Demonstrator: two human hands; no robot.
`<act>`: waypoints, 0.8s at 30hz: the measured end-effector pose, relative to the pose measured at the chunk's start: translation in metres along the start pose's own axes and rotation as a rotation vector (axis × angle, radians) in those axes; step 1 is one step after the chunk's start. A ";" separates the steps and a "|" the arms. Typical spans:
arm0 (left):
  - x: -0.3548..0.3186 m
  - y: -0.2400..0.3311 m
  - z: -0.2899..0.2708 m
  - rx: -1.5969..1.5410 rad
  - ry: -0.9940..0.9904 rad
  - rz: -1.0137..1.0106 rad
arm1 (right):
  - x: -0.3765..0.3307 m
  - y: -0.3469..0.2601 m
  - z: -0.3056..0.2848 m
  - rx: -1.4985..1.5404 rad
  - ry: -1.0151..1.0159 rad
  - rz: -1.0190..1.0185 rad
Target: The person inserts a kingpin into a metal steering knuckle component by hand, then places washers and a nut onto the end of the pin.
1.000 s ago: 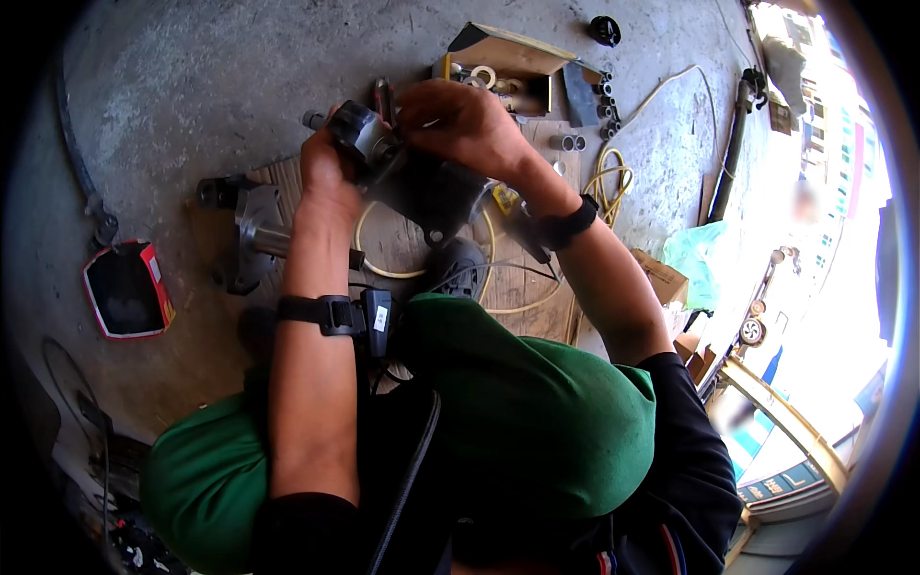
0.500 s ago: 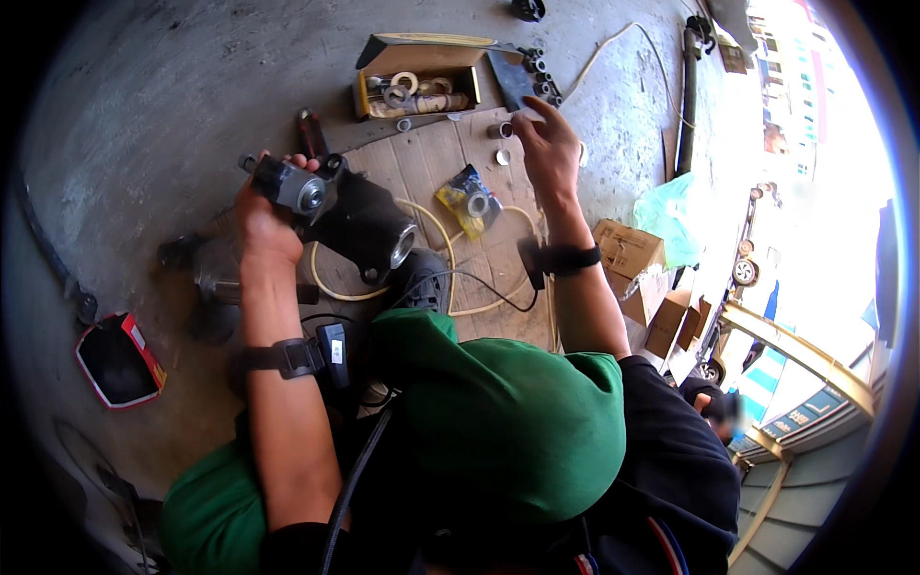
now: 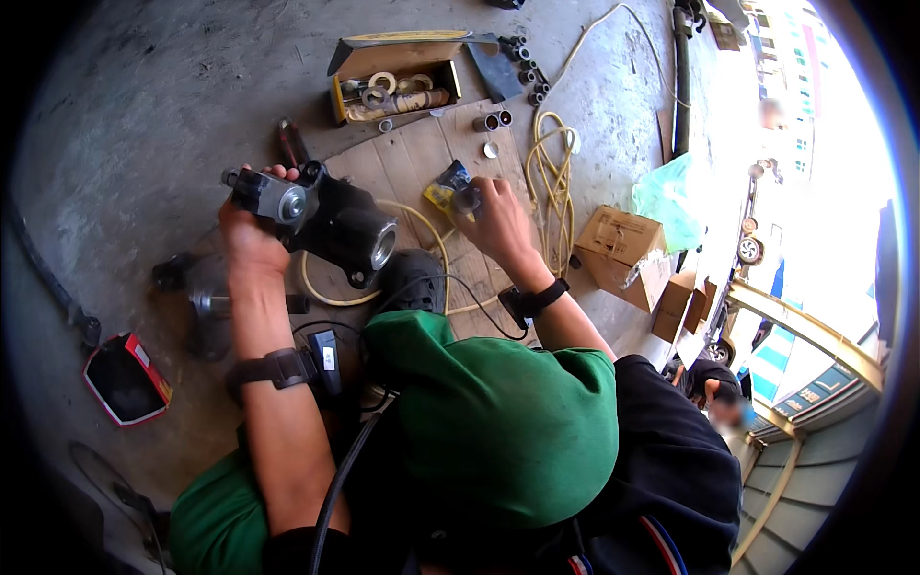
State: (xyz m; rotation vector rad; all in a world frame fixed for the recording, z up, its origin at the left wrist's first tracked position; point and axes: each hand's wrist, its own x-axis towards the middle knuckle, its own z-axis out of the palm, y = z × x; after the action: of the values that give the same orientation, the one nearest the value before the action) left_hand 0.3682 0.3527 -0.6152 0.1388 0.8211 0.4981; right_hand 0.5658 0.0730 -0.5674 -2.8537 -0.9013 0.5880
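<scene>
My left hand [image 3: 252, 235] grips a black metal casting [image 3: 340, 222] with round bores and a bright machined round end, raised above the floor. My right hand [image 3: 500, 225] is down over the cardboard sheet, fingers and thumb closed around a short grey metal ring [image 3: 467, 198]. Partly under that ring and my fingers lies a yellow and blue plastic packet [image 3: 444, 180]. Two short metal sleeves [image 3: 487, 123] stand beyond it on the cardboard, with a small pale round cap [image 3: 491, 150] just nearer.
An open box [image 3: 395, 81] holds washers and a wrapped cylinder. Several dark sockets [image 3: 527, 75] line up beside it. A coiled yellow hose [image 3: 549, 192] lies right of the cardboard [image 3: 393, 163]. Cardboard boxes [image 3: 623, 244] and a green bag [image 3: 671, 203] are farther right. Another person [image 3: 711, 383] is at right.
My right hand has come down and nearer from beside the metal sleeves to the ring on the packet, closing around it. A second sleeve and the coiled hose now show. My left hand keeps its hold.
</scene>
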 end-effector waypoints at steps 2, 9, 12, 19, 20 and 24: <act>-0.002 0.000 0.002 0.011 0.042 0.000 | 0.003 0.007 0.005 0.003 0.019 -0.019; -0.002 0.000 0.004 -0.013 -0.042 -0.030 | 0.019 0.008 -0.001 0.447 -0.097 0.077; -0.010 0.001 0.017 -0.013 0.062 -0.022 | 0.019 -0.026 -0.037 1.147 -0.296 0.055; -0.007 -0.002 0.020 -0.059 0.022 -0.046 | 0.041 -0.091 -0.092 1.344 -0.575 -0.391; -0.006 -0.003 0.019 -0.066 0.006 -0.037 | 0.044 -0.099 -0.095 1.338 -0.598 -0.424; -0.001 -0.002 0.014 -0.065 -0.007 -0.098 | 0.051 -0.124 -0.096 1.247 -0.659 -0.549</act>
State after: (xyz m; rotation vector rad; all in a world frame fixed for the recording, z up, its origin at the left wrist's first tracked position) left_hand 0.3786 0.3512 -0.6053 0.0404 0.7999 0.4307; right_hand 0.5747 0.2066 -0.4714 -1.2517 -0.8434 1.3772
